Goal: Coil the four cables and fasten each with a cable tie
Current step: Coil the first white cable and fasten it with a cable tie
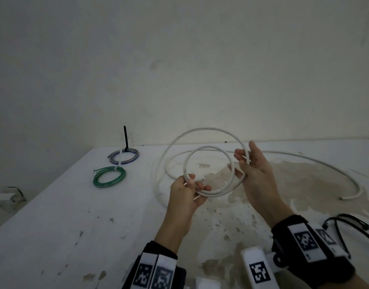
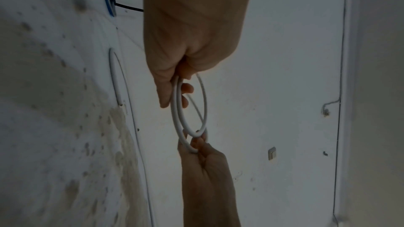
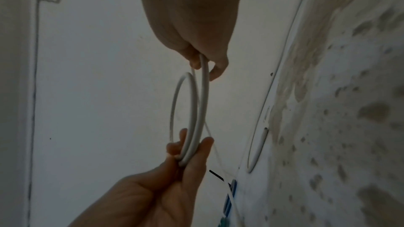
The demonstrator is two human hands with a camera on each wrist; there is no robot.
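A white cable (image 1: 208,148) is partly wound into loops held above the table. My left hand (image 1: 189,188) pinches the near side of the loops (image 2: 178,103) between thumb and fingers. My right hand (image 1: 247,163) grips the far right side of the loops (image 3: 202,82), with a wider turn arching over both hands. The cable's loose tail (image 1: 325,163) runs right across the table and ends near the front right. A green coil (image 1: 109,176) and a grey-blue coil (image 1: 124,156), each bound with a tie, lie at the back left.
The white table (image 1: 75,226) is stained and flaked on its right half. A black cable (image 1: 350,224) lies by my right wrist at the front right. A black tie end (image 1: 125,137) stands up from the grey-blue coil. A wall rises behind the table.
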